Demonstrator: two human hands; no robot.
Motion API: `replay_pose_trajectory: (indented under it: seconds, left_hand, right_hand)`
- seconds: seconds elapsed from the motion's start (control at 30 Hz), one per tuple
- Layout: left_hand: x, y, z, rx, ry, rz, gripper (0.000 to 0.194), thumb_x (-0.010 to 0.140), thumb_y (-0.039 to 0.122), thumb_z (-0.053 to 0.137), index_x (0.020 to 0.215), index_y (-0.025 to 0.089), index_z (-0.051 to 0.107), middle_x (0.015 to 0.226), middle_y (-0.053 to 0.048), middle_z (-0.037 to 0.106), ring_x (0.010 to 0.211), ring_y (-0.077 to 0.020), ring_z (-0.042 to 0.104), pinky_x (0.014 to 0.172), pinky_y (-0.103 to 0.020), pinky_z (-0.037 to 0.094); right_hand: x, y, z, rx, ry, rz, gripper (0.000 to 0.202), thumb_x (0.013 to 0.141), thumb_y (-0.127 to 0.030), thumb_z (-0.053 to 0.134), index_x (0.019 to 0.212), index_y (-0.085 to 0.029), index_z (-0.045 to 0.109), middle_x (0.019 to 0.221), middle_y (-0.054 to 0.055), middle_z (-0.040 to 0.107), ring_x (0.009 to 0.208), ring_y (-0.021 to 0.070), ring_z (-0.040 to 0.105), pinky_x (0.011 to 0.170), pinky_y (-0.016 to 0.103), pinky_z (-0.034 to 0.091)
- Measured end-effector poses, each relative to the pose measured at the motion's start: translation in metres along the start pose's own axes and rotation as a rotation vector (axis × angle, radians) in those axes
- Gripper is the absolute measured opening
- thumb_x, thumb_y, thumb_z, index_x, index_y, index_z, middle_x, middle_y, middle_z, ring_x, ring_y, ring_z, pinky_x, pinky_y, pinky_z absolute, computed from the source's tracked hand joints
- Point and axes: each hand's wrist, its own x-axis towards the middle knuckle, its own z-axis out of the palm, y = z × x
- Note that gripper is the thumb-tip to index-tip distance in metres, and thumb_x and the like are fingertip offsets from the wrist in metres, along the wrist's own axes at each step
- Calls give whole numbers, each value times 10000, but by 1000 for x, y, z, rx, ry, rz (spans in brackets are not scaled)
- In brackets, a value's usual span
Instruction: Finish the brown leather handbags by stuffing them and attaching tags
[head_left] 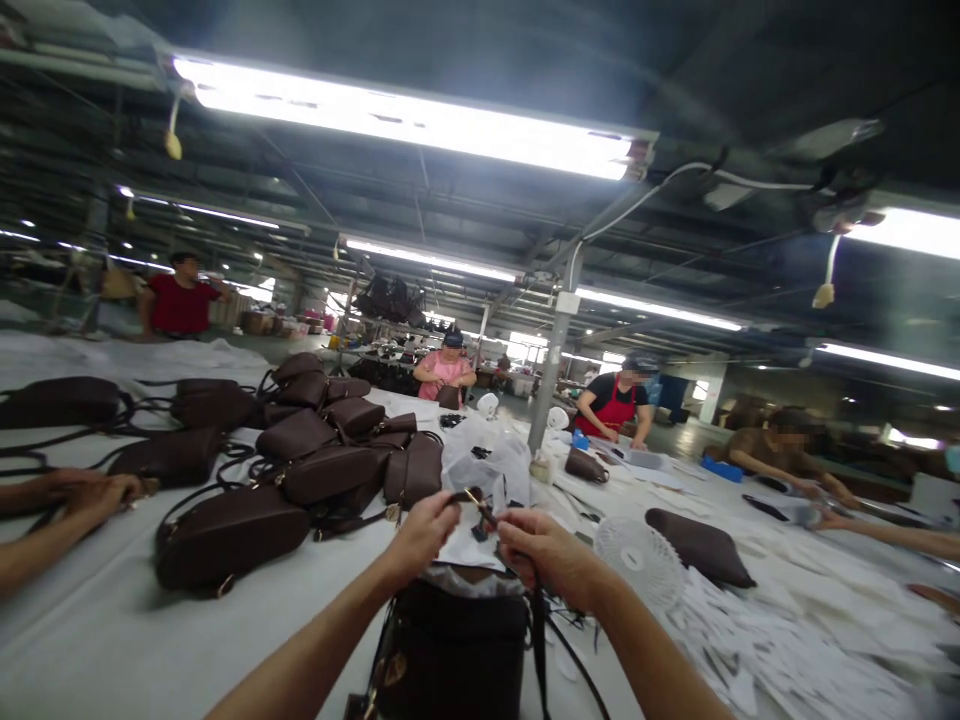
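Note:
Fingers of my left hand (421,535) pinch one end of a dark strap (459,497) that carries a gold-coloured metal buckle (472,496). My right hand (551,552) grips the strap on the other side of the buckle, and a long length of it hangs down below that hand. Under both hands a dark handbag (457,650) stands upright at the table's near edge, with pale wrapping showing at its top. A gold-coloured emblem is on its left side.
Brown handbags (330,475) lie heaped on the left. A co-worker's hands (90,495) work at the far left. A white fan (637,560), a brown pouch (697,545) and paper scraps (750,630) lie right. A metal post (553,370) rises ahead; several people work beyond.

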Motion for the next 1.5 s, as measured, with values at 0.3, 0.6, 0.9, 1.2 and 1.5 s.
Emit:
replay_pose_trajectory:
  seconds: [0.3, 0.6, 0.9, 1.2, 1.5]
  left_hand:
    - [11, -11, -2, -662, 93, -228, 237, 917, 360, 506, 769, 175, 494, 814, -78, 692, 737, -187, 674, 714, -332, 529]
    - [35, -9, -92, -612, 424, -221, 363, 975, 328, 355, 641, 213, 268, 439, 131, 177, 300, -27, 147, 369, -153, 144]
    - [20, 5, -17, -283, -20, -244, 379, 698, 412, 777, 774, 157, 508, 580, 26, 557, 464, -103, 512, 489, -228, 401]
    - [5, 6, -23, -26, -194, -295, 356, 646, 387, 790, 709, 178, 509, 459, 110, 390, 354, -30, 241, 373, -169, 160]
    - [10, -4, -36, -90, 43, -194, 303, 812, 418, 667, 731, 175, 504, 560, 47, 569, 441, -92, 528, 479, -208, 454]
  right_hand:
    - [21, 26, 31, -36, 128, 110, 438, 721, -616, 566, 694, -184, 503, 466, -92, 428, 310, 28, 279, 339, 196, 179]
    - [-10, 39, 16, -619, 73, -50, 219, 722, -238, 604, 931, -229, 538, 652, -53, 560, 565, 131, 528, 538, 240, 364]
    - [24, -11, 15, -1480, 275, -222, 243, 978, -289, 390, 873, -218, 596, 922, 41, 651, 754, 179, 638, 556, 272, 310]
    - [39, -21, 2, -1527, 286, -287, 165, 961, -322, 492, 929, -245, 635, 940, 27, 679, 785, 185, 662, 553, 263, 319]
    - [15, -1, -18, -1414, 507, -155, 250, 994, -281, 378, 1012, -209, 617, 861, 65, 730, 801, 203, 694, 594, 254, 364]
